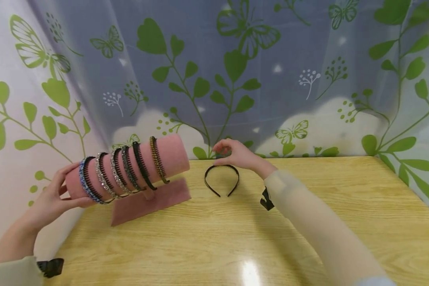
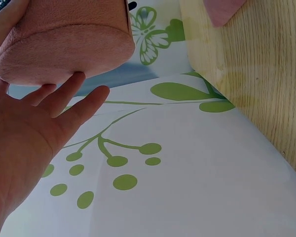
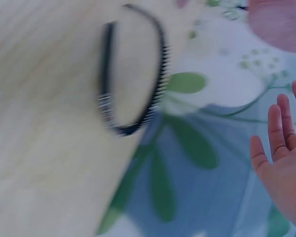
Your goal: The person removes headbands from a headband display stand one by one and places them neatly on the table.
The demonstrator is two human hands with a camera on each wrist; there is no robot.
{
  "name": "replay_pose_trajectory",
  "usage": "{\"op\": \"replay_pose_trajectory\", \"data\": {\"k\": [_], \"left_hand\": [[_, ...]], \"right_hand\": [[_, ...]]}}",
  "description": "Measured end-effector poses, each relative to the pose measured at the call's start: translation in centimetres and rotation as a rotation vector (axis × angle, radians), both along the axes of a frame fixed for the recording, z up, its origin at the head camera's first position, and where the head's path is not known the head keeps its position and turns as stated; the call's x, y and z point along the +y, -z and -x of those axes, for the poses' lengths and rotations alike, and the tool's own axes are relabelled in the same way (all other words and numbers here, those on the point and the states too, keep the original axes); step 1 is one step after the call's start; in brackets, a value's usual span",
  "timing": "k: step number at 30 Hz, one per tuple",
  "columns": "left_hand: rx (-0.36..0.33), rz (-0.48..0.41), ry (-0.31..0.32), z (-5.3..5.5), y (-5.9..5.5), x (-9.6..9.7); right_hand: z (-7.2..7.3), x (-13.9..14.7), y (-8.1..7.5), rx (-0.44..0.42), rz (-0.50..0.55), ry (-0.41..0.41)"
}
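Observation:
A pink plush headband stand (image 1: 180,153), a padded roll on a flat base, is at the left of the table. Several combed headbands circle the roll, among them a blue beaded headband (image 1: 85,180), a plain black headband (image 1: 143,167) and a gold one (image 1: 157,159). My left hand (image 1: 53,194) grips the roll's left end, thumb in front; in the left wrist view its fingers (image 2: 71,94) lie against the end. A black toothed headband (image 1: 221,166) lies on the table. Just above its curved top is my right hand (image 1: 234,154), fingers loosely bent, holding nothing.
The light wooden table (image 1: 214,246) ends at a hanging curtain (image 1: 214,79) with green leaves and butterflies, which also covers the left and right sides. A black bow is at each sleeve cuff.

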State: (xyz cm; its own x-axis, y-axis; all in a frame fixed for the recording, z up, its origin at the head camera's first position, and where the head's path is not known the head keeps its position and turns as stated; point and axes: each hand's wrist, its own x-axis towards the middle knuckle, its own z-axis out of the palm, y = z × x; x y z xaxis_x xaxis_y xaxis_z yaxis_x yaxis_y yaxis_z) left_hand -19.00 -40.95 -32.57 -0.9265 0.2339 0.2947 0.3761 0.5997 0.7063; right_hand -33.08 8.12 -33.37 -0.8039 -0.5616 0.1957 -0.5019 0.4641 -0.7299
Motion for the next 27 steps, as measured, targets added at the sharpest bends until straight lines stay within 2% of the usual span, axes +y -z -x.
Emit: {"op": "replay_pose_trajectory", "data": {"k": [6, 12, 20, 27], "left_hand": [[-0.010, 0.008, 0.007, 0.1, 0.0, 0.2], [0.006, 0.011, 0.015, 0.1, 0.0, 0.0], [-0.003, 0.014, 0.008, 0.3, 0.0, 0.1], [-0.019, 0.015, -0.004, 0.0, -0.1, 0.1]], "right_hand": [[-0.3, -2.3, -3.4, 0.053, 0.053, -0.025], [-0.9, -5.2, -5.5, 0.095, 0.059, -0.078], [-1.7, -9.5, -6.2, 0.151, 0.010, -0.148], [-2.0, -12.4, -6.0, 0.213, -0.118, -0.178]]}}
